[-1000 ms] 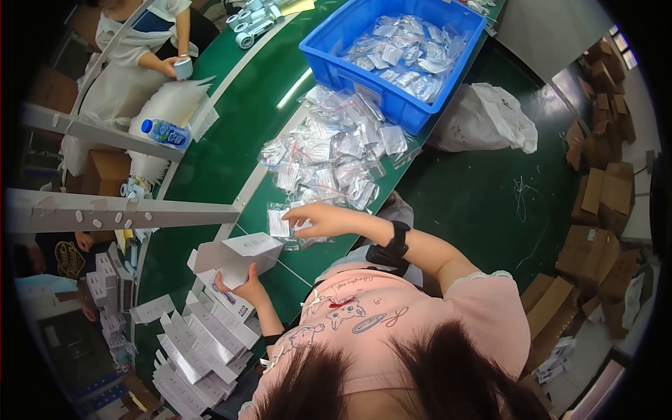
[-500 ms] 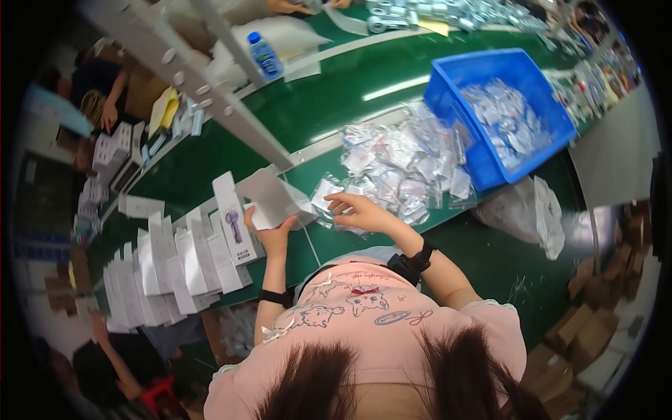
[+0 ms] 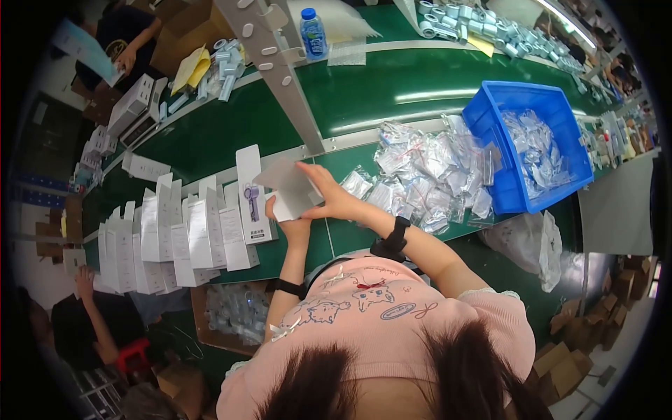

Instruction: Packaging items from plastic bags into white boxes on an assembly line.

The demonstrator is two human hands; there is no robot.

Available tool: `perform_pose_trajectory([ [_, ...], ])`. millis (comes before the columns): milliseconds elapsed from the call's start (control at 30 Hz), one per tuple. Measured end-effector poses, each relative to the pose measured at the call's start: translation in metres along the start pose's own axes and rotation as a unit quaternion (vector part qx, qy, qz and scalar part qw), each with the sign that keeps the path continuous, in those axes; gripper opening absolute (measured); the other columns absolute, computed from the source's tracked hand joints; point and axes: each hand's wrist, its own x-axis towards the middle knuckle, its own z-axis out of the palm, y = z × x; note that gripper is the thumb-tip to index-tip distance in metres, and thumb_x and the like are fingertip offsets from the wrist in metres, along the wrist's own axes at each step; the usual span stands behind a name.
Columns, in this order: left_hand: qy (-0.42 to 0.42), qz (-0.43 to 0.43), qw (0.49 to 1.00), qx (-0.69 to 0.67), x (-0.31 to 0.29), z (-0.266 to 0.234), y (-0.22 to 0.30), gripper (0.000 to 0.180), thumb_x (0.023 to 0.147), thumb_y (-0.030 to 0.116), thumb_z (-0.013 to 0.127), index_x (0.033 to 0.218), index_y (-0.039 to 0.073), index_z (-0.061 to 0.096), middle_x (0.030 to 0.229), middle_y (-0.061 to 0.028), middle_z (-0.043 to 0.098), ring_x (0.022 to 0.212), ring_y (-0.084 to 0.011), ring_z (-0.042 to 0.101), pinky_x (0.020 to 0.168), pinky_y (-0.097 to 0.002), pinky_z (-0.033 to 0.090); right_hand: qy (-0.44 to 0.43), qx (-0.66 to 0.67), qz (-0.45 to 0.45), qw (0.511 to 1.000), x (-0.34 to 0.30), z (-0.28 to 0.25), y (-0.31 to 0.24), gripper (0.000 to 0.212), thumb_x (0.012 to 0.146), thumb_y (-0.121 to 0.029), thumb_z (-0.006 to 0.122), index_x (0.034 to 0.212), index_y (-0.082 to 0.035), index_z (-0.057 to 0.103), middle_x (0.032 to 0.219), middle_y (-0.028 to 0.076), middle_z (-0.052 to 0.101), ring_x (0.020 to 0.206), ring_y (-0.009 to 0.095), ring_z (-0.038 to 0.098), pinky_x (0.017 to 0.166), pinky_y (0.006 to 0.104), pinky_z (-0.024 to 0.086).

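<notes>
A folded white card is held over the front of the green table, its panels bent at an angle. From below, my left hand is closed on it, the fingers partly hidden behind it. My right hand grips its right edge between thumb and fingers. Just left of my hands stands a white box with a purple picture. It ends a row of upright open white boxes. Right of my right hand lies a heap of clear plastic packets.
A blue bin holding more packets stands at the right. Behind my hands rises a metal post, with a blue-capped bottle beyond it. Pale blue cylindrical parts lie at the back. A person's hand shows at the far left.
My right hand has moved left from beside the packets and now grips the white card. The whole view has shifted, with the scene appearing farther right.
</notes>
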Motion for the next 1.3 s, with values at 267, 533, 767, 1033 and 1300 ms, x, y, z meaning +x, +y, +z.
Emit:
perform_pose_trajectory([
  [267, -0.040, 0.016, 0.999, -0.003, 0.008, 0.006, 0.007, 0.085, 0.057, 0.008, 0.078, 0.118, 0.011, 0.018, 0.116, -0.0139, 0.036, 0.106, -0.0260, 0.044, 0.087, -0.0366, 0.041, -0.002, 0.017, 0.052, 0.999, -0.002, -0.013, 0.003, 0.095, 0.057, -0.033, 0.074, 0.133, -0.006, 0.024, 0.124, 0.017, 0.035, 0.114, 0.034, 0.034, 0.097, 0.0388, 0.027],
  [533, -0.045, -0.003, 0.998, -0.053, 0.020, 0.017, -0.001, 0.090, 0.054, 0.018, 0.082, 0.119, 0.010, 0.020, 0.120, -0.0151, 0.035, 0.109, -0.0257, 0.042, 0.088, -0.0367, 0.040, 0.032, 0.048, 0.048, 0.997, -0.004, -0.016, 0.022, 0.099, 0.058, -0.035, 0.074, 0.135, -0.006, 0.019, 0.125, 0.019, 0.034, 0.116, 0.033, 0.033, 0.098, 0.0380, 0.026],
  [767, -0.014, 0.039, 0.999, 0.006, 0.033, 0.020, 0.004, 0.092, 0.052, 0.022, 0.083, 0.118, 0.009, 0.020, 0.120, -0.0152, 0.036, 0.108, -0.0254, 0.042, 0.090, -0.0361, 0.037, 0.018, 0.084, 0.061, 0.994, 0.006, -0.013, 0.026, 0.101, 0.058, -0.037, 0.074, 0.136, -0.005, 0.017, 0.125, 0.018, 0.034, 0.117, 0.033, 0.032, 0.099, 0.0376, 0.025],
  [1033, -0.037, 0.046, 0.998, -0.006, 0.030, 0.023, 0.000, 0.094, 0.051, 0.024, 0.084, 0.118, 0.009, 0.020, 0.119, -0.0150, 0.035, 0.107, -0.0261, 0.043, 0.089, -0.0364, 0.038, 0.017, 0.073, 0.075, 0.994, 0.002, -0.018, 0.024, 0.101, 0.060, -0.034, 0.074, 0.136, -0.005, 0.014, 0.129, 0.019, 0.031, 0.120, 0.032, 0.030, 0.100, 0.0377, 0.023],
  [1300, -0.097, 0.058, 0.993, 0.034, 0.008, -0.001, -0.006, 0.097, 0.048, 0.029, 0.085, 0.118, 0.010, 0.020, 0.120, -0.0163, 0.034, 0.107, -0.0285, 0.044, 0.086, -0.0378, 0.040, 0.013, 0.005, 0.107, 0.994, -0.009, -0.108, 0.008, 0.044, 0.073, -0.013, 0.063, 0.115, -0.005, 0.052, 0.119, 0.012, 0.050, 0.113, 0.023, 0.044, 0.095, 0.0331, 0.033],
])
